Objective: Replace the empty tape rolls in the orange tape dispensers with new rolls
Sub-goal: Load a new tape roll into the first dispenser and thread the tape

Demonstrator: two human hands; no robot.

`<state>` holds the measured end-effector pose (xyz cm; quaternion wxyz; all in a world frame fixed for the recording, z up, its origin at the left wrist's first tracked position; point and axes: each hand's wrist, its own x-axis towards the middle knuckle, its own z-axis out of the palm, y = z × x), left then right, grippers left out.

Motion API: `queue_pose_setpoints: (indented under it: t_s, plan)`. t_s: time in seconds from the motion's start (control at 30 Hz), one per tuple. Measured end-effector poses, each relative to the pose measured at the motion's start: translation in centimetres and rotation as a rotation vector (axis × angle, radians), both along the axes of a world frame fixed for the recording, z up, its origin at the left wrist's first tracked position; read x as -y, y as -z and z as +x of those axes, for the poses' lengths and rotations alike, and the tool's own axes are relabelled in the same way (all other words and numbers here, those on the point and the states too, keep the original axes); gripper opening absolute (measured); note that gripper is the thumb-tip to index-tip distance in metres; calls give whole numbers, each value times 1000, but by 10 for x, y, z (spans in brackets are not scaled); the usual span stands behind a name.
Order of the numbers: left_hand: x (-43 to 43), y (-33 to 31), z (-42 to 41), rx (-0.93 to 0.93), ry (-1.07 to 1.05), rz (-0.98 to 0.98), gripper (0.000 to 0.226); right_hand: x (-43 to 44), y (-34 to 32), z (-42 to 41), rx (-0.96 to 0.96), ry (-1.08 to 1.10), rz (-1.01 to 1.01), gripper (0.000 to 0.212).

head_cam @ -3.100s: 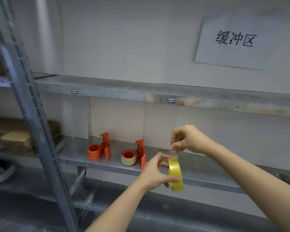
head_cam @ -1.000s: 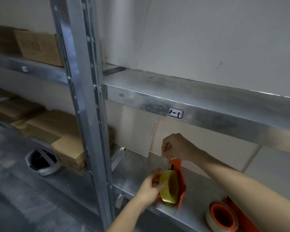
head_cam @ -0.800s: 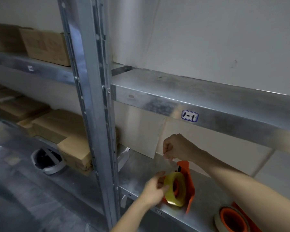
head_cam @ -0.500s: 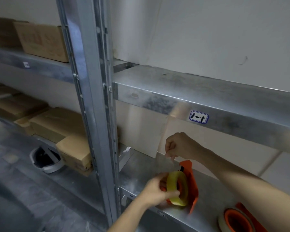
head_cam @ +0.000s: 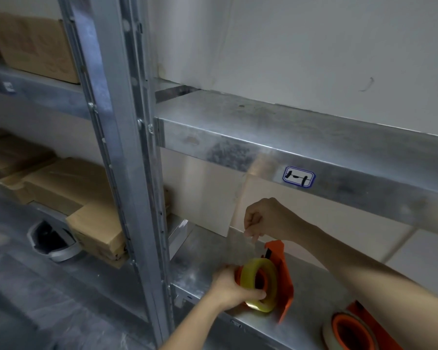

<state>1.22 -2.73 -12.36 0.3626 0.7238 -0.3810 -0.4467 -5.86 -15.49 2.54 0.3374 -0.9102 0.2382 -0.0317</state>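
I'm seeing the left hand (head_cam: 228,290) gripping the yellow tape roll (head_cam: 259,284), which is sitting on the hub of the orange dispenser (head_cam: 280,271) on the lower metal shelf (head_cam: 200,258). The right hand (head_cam: 266,218) is pinching the clear tape end (head_cam: 252,242) above it, fingers closed. A second dispenser (head_cam: 352,329) is sitting at bottom right with its own roll.
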Motion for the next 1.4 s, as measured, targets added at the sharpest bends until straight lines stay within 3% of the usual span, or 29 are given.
queue_pose_setpoints:
  t_s: [0.3, 0.53, 0.6, 0.7, 0.8, 1.2, 1.4]
  plan:
    - [-5, -14, -10, -5, -86, -39, 96, 0, -15, -19, 47, 44, 13, 12]
    - [-14, -35, -34, -37, -138, -245, 76, -2, -36, -53, 108, 131, 18, 13]
    - [-14, -41, -43, -76, -135, -281, 79, -1, -41, -68, 102, 159, 26, 13]
    - [-15, -47, -57, -161, -107, -276, 97, -1, -45, -94, 92, 209, 25, 13]
    - [-21, -52, -66, -174, -25, -278, 95, -6, -48, -118, 119, 245, 21, 13]
    - [-56, -101, -94, -107, 251, -398, 60, -58, -84, -176, 234, 455, -16, 14]
    - [-84, -117, -117, -105, 284, -396, 86, -92, -100, -203, 258, 433, -128, 12]
